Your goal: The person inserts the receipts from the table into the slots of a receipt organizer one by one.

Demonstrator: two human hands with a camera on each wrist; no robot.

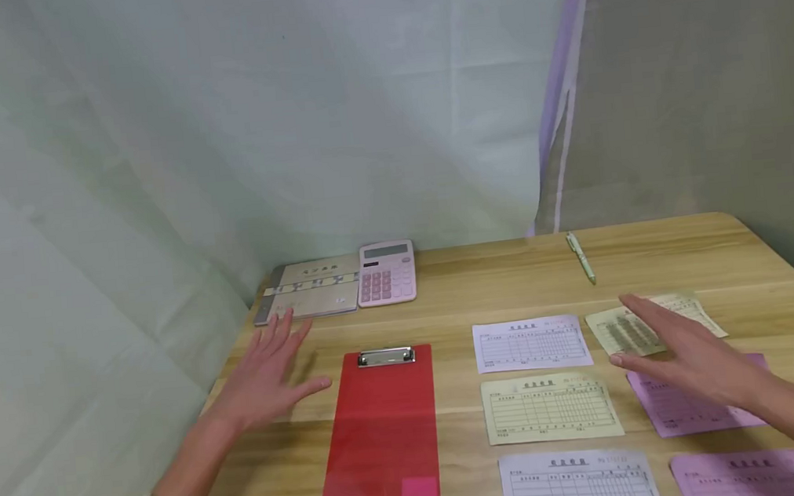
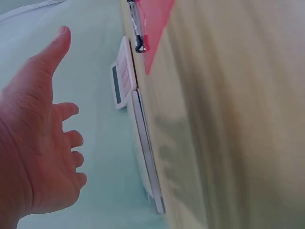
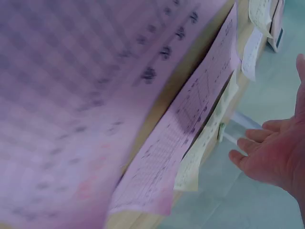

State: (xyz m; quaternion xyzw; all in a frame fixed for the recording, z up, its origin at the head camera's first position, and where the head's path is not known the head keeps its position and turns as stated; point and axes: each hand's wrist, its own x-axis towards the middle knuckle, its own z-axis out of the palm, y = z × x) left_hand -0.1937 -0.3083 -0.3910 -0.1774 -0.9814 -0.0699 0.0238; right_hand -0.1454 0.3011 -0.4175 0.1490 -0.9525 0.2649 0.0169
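My left hand (image 1: pixel 263 382) hovers with spread fingers left of a red clipboard (image 1: pixel 381 430), holding nothing. The clipboard has a silver clip at its top edge and no paper on it. My right hand (image 1: pixel 690 356), also holding nothing, is stretched out over the right-hand slips, covering part of a yellow receipt slip (image 1: pixel 685 305) and a pink receipt slip (image 1: pixel 695 411). Left of that hand lie a white slip (image 1: pixel 529 343), a yellow slip (image 1: pixel 549 408) and another white slip (image 1: pixel 581 488). A second pink slip (image 1: pixel 750 473) lies at the front right.
At the back left, a pink calculator (image 1: pixel 386 272) sits beside a grey-beige notebook (image 1: pixel 316 290). A green and white pen (image 1: pixel 581 258) lies near the back edge. Pale curtains (image 1: pixel 358 125) hang behind the wooden table (image 1: pixel 457 282).
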